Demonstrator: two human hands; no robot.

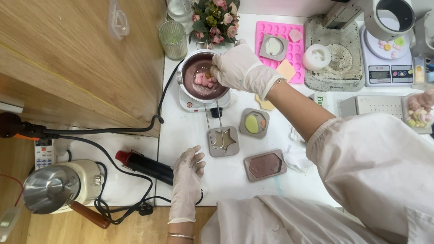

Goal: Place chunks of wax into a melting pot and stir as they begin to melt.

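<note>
My right hand (pixel 241 69), in a white glove, reaches over a small metal melting pot (pixel 185 71) on a white heater base and pinches something small above the pink lumps (pixel 204 79) inside. My left hand (pixel 188 181), also gloved, rests flat on the white table's (pixel 213 185) left front edge, fingers apart, holding nothing. In front of the pot lie three grey moulds: a star-shaped one (pixel 223 141), a round one with green filling (pixel 254 123) and a hexagonal one with brownish filling (pixel 265 165).
A pink silicone tray (pixel 266 32), a flower bunch (pixel 215 18), a ribbed glass (pixel 173 38) and a spray bottle (pixel 177 1) stand at the back. A scale (pixel 388 64) and grey stone tray (pixel 332 55) sit right. A kettle (pixel 58 186), black cables and a red-tipped tool (pixel 144 165) lie left.
</note>
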